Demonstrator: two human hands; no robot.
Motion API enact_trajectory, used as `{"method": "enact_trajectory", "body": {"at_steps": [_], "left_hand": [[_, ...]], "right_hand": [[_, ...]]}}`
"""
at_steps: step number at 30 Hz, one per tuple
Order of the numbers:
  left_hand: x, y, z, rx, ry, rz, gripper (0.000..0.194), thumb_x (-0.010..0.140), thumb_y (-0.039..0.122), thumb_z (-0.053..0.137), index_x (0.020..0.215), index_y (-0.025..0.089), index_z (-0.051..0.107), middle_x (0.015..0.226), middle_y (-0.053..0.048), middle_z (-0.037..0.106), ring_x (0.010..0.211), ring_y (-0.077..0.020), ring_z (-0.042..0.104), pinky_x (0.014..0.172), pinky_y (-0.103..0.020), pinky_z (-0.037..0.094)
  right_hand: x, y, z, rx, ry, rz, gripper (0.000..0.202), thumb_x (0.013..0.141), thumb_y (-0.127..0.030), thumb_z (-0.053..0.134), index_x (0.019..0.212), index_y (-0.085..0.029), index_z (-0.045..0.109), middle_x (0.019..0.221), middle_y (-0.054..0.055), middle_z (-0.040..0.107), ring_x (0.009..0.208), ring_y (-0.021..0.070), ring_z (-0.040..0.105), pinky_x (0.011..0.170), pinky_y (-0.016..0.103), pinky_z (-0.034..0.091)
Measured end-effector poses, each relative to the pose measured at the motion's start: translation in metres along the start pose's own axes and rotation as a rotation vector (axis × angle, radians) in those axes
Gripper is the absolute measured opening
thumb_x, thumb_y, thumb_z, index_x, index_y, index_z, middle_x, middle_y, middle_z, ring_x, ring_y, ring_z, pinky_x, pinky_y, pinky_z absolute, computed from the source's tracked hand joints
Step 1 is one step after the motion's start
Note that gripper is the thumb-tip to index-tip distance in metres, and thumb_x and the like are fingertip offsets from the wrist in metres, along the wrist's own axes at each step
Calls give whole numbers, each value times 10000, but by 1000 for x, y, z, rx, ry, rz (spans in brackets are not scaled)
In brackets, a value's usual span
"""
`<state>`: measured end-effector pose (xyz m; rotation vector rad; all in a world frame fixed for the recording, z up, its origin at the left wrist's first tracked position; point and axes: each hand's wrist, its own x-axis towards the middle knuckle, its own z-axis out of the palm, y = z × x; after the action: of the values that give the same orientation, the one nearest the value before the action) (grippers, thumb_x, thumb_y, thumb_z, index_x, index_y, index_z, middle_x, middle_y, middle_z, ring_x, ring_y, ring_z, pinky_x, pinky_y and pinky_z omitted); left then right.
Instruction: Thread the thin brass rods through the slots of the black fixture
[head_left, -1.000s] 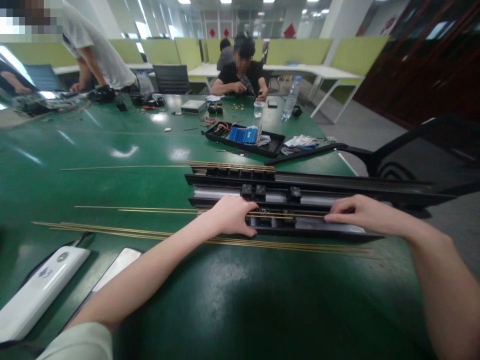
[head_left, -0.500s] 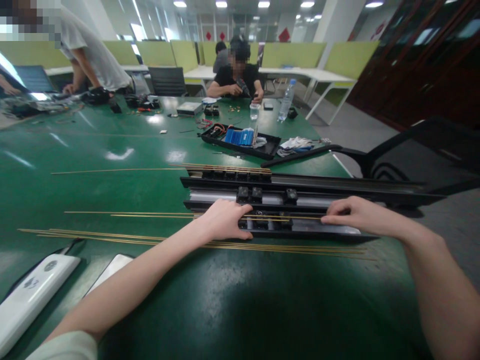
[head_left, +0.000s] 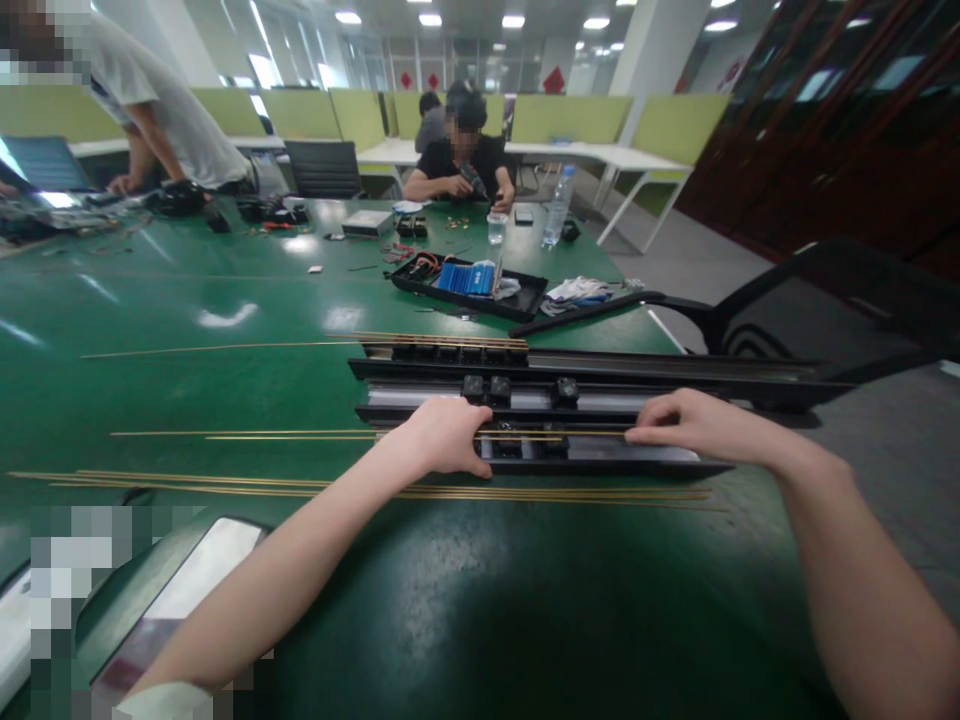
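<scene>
Several black channels lie side by side on the green table. My right hand [head_left: 671, 420] pinches the right end of a thin brass rod [head_left: 592, 433] above the nearest channel [head_left: 637, 467]. My left hand [head_left: 450, 437] rests over that channel's left part, thumb and fingers apart around a small black block [head_left: 507, 440]; whether it grips the block is unclear. A second black block [head_left: 556, 440] sits to its right. The middle channel [head_left: 622, 393] carries black blocks [head_left: 566, 392], and brass rods [head_left: 442, 340] lie over the far one. More loose rods [head_left: 562, 494] lie in front.
Beyond the channels are a black tray [head_left: 525, 290] with a blue pack, white gloves [head_left: 577, 292] and a water bottle [head_left: 558, 207]. A black chair [head_left: 840, 300] stands right. A phone-like slab [head_left: 210, 560] lies near my left forearm. Other people are across the table.
The whole view has shifted slightly, so the table things appear further left. My hands keep about the same places relative to the channels and rod.
</scene>
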<state>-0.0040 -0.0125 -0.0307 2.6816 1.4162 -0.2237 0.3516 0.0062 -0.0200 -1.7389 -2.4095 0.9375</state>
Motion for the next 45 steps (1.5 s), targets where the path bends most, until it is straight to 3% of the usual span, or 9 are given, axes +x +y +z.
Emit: {"method": "enact_trajectory", "body": {"at_steps": [9, 27, 45], "left_hand": [[-2, -1, 4, -4, 30, -8, 683, 647, 682, 693, 1151, 221, 658, 1007, -125, 757, 928, -340, 711, 739, -389, 519], [-2, 1, 4, -12, 51, -12, 638, 635, 655, 709, 1102, 223, 678, 980, -116, 757, 911, -323, 715, 730, -368, 519], [-1, 1, 4, -24, 40, -12, 659, 640, 666, 698, 1130, 226, 673, 974, -115, 757, 906, -326, 714, 726, -372, 515]], "right_hand": [[-3, 12, -4, 11, -45, 10, 448, 745, -665, 661, 800, -238, 785, 791, 27, 722, 766, 239, 609, 683, 320, 433], [-13, 14, -17, -8, -80, 81, 481, 768, -675, 637, 813, -222, 790, 772, 38, 701, 789, 242, 609, 688, 320, 438], [-20, 31, -27, -4, -97, 171, 523, 761, -680, 655, 867, -187, 794, 837, 64, 735, 861, 272, 620, 724, 325, 426]]}}
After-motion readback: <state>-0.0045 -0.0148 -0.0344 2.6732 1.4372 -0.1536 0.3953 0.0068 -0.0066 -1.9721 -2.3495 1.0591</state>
